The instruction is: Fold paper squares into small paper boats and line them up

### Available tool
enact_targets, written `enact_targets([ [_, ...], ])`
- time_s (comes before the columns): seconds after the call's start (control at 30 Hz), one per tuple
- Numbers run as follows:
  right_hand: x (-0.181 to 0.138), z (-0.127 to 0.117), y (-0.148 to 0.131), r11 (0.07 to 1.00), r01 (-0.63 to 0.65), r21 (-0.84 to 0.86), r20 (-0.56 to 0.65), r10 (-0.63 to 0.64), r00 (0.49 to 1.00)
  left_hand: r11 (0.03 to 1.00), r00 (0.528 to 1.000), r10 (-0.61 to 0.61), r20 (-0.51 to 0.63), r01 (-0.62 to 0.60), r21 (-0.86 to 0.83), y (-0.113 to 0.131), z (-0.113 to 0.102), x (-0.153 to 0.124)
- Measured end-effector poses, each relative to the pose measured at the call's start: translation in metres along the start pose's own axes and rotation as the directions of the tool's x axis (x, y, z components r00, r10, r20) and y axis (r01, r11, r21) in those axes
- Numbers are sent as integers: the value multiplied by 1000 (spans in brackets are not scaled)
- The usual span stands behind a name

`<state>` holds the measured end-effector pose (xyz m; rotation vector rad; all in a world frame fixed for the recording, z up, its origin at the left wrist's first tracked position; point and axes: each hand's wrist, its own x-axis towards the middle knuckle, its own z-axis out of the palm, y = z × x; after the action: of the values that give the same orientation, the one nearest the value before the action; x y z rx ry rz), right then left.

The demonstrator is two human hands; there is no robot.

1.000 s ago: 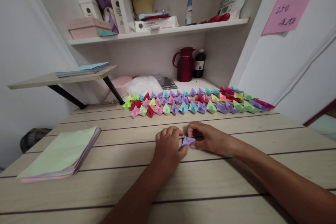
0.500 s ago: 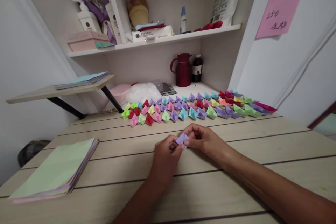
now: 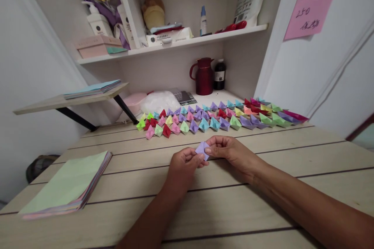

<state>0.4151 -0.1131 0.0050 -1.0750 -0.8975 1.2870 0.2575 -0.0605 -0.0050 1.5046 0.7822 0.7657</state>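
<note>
A small purple folded paper point(image 3: 201, 149), roughly diamond-shaped, is held up between both hands over the wooden table. My left hand point(image 3: 184, 165) pinches its lower left side, thumb on the front. On its right side, my right hand point(image 3: 226, 152) grips it with the thumb pressed near the edge and the fingers behind. Beyond the hands, folded paper boats point(image 3: 214, 124) in many colours stand in several rows. At the left lies a stack of coloured paper point(image 3: 68, 181) with a light green sheet on top.
A raised wooden stand point(image 3: 70, 103) with more paper point(image 3: 92, 88) stands at the left back. Behind the boats are a red jug point(image 3: 203, 77), a dark bottle point(image 3: 219, 75) and a clear plastic bag point(image 3: 160, 102). A white shelf point(image 3: 204, 40) hangs above with bottles and packets.
The left fingers have shifted lower on the purple paper, and its diamond face shows more fully. Both hands have risen slightly in view. The boats stay in place.
</note>
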Motion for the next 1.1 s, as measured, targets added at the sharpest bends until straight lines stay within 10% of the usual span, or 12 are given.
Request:
enact_targets([
  [1.1,0,5,8,992,60,-114,-2,-60,998,1000,992,11,-130,-9,20,-5,6,-3],
])
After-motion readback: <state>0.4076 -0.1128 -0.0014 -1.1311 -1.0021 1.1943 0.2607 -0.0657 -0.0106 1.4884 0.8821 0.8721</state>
